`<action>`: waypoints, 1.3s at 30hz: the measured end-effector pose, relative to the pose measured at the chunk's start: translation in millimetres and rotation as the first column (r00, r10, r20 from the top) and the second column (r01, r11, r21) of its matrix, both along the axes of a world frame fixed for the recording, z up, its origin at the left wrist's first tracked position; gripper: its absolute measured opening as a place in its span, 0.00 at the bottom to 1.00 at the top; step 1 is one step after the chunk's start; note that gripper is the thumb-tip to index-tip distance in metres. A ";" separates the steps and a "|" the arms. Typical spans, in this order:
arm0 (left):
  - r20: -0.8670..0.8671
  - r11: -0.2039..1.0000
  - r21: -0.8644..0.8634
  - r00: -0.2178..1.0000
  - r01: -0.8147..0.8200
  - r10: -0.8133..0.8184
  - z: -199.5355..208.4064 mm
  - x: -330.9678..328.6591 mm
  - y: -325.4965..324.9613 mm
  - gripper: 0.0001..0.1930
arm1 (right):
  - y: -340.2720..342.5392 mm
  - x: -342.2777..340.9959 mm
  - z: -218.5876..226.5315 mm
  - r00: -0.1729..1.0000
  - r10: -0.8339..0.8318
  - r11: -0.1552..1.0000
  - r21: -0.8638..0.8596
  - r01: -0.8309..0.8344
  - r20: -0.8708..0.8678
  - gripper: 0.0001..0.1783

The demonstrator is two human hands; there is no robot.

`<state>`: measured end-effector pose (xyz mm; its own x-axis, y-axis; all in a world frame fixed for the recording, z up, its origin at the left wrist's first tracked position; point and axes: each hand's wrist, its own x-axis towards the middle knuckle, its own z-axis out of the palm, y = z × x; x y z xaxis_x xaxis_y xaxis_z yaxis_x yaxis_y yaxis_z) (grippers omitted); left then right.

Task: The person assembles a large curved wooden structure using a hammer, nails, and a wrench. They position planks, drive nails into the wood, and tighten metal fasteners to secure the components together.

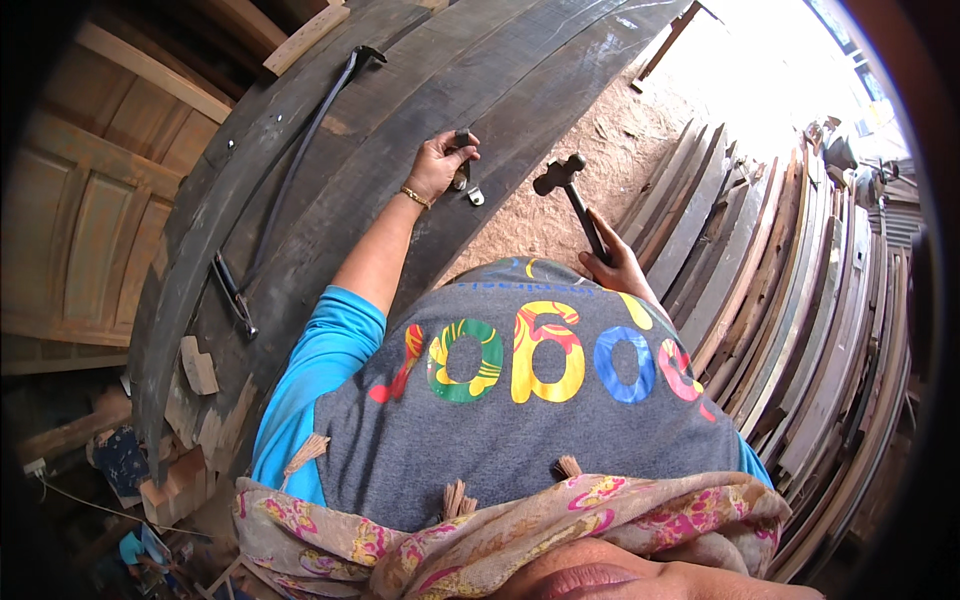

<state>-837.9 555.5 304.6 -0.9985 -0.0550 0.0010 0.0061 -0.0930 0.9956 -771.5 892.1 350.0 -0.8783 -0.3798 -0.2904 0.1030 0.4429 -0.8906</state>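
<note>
My left hand (436, 168) is over the dark plank bench, its fingers closed round a small dark block-like piece (462, 139) whose exact kind I cannot make out. Just below those fingers, a small shiny metal fitting (476, 197) lies on the wood. Another bit of metal (460, 183) shows under the hand, partly hidden. To the right, my right hand (618, 264) grips the dark handle of a hammer (578, 205). The hammer's head points up and away, off the bench's right edge and apart from the metal pieces.
A long black pry bar (303, 150) lies on the bench (350, 190) to the left, near a shorter dark tool (235, 295) and a wood offcut (198, 366). Panelled wooden doors (95, 215) stand at far left. Many long planks (740, 250) are stacked on the right.
</note>
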 end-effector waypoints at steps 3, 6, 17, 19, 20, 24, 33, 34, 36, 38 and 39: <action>-0.024 0.997 0.076 1.000 -0.007 0.009 3.7 -4.3 1.8 0.03 | 4.8 0.6 -2.4 1.000 -0.027 1.000 -0.012 0.027 0.005 0.38; -0.034 1.000 0.029 0.999 0.003 -0.002 1.2 -4.9 0.1 0.03 | 7.6 3.5 -1.8 0.996 -0.041 0.999 0.005 0.041 0.074 0.38; -0.113 0.974 -0.227 0.994 -0.018 -0.008 -4.8 -4.2 -1.8 0.06 | 12.1 9.7 -11.7 1.000 -0.020 1.000 -0.002 0.020 -0.013 0.39; -0.180 0.969 -0.243 0.984 -0.049 0.005 -5.1 -3.5 -0.1 0.06 | 11.9 10.0 -10.8 1.000 -0.026 1.000 0.013 0.026 0.002 0.39; -0.145 0.986 -0.159 0.989 -0.052 0.029 -5.5 -3.7 1.3 0.06 | 12.0 10.0 -10.7 1.000 -0.028 0.999 0.019 0.028 0.002 0.39; -0.026 0.975 0.188 0.991 -0.120 0.128 -14.0 -6.0 7.1 0.09 | 11.4 9.7 -7.4 0.998 -0.040 0.998 0.052 0.038 0.048 0.39; -0.014 0.910 0.391 0.988 -0.134 0.152 -21.2 -27.4 8.2 0.18 | 17.8 8.0 -17.0 1.000 -0.025 1.000 0.016 0.025 0.015 0.39; -0.021 0.912 0.386 0.987 -0.138 0.158 -21.3 -31.5 7.3 0.19 | 17.9 7.9 -17.0 0.999 -0.019 0.999 0.033 0.018 0.035 0.39; -0.028 0.907 0.402 0.989 -0.122 0.146 -23.0 -34.4 5.3 0.19 | 15.6 10.7 -17.2 1.000 -0.006 1.000 -0.004 0.006 -0.008 0.39; -0.032 0.912 0.403 0.995 -0.076 0.097 -17.8 -35.1 7.9 0.20 | 17.8 11.0 -19.7 0.999 -0.005 1.000 -0.024 0.004 -0.031 0.39; -0.034 0.920 0.388 0.996 -0.062 0.081 -15.2 -35.3 8.9 0.21 | 19.7 10.6 -22.6 0.999 -0.003 1.000 -0.026 0.002 -0.034 0.39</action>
